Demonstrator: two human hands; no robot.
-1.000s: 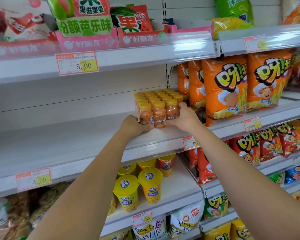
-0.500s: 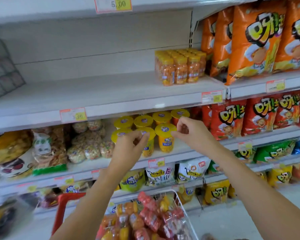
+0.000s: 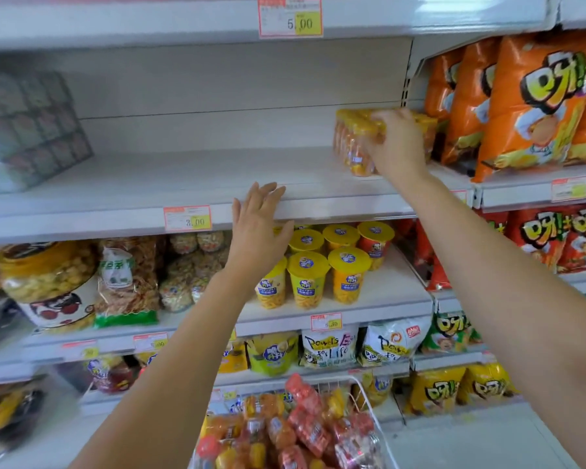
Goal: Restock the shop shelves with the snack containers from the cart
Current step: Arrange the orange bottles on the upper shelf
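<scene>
A shrink-wrapped pack of small orange snack jars with yellow lids (image 3: 354,143) stands at the right end of the white shelf (image 3: 149,184). My right hand (image 3: 398,147) lies over the pack's front and top, fingers curled on it. My left hand (image 3: 257,225) is raised with straight fingers, its tips at the shelf's front lip. More wrapped packs of orange and red snack jars (image 3: 298,431) fill the white wire cart (image 3: 369,404) at the bottom.
Orange snack bags (image 3: 521,103) stand right beside the pack. Yellow-lidded cups (image 3: 322,265), a large jar (image 3: 48,282) and bagged snacks fill the shelf below. A blurred box (image 3: 24,130) sits at the shelf's left end. Price tags line the shelf edges.
Both hands were low, near the cup shelf, half a second ago. The right hand has risen back onto the jar pack; the left has risen to the shelf lip.
</scene>
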